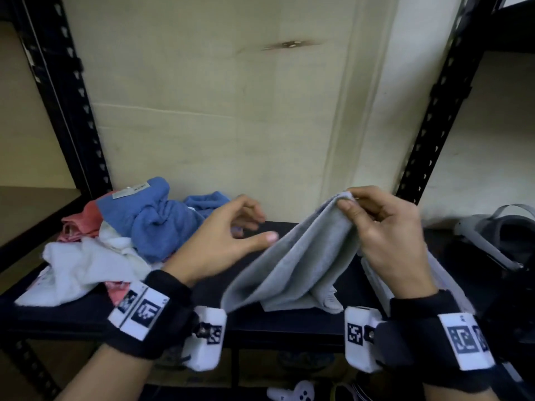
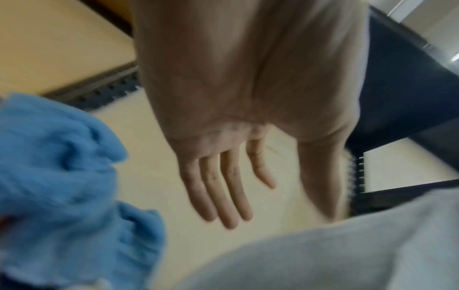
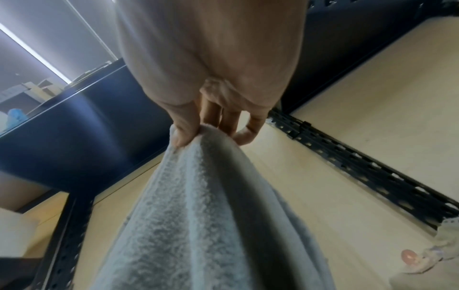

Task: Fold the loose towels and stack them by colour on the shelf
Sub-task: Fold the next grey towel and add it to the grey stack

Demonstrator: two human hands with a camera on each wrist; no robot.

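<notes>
My right hand (image 1: 351,202) pinches a corner of a grey towel (image 1: 295,264) between thumb and fingers and lifts it off the dark shelf board (image 1: 292,322); its lower end still drapes on the board. The right wrist view shows the same pinch (image 3: 198,133) at the towel's (image 3: 198,215) peak. My left hand (image 1: 249,227) hovers open just left of the towel, fingers spread and straight (image 2: 223,192), holding nothing. A loose heap lies at the left: a blue towel (image 1: 156,221), a white towel (image 1: 81,270) and a pink one (image 1: 81,221).
Black perforated uprights (image 1: 72,96) (image 1: 443,96) frame the shelf bay, backed by a beige cardboard panel (image 1: 231,111). A grey headset (image 1: 498,244) sits at the right on the shelf. A white game controller (image 1: 292,393) lies below.
</notes>
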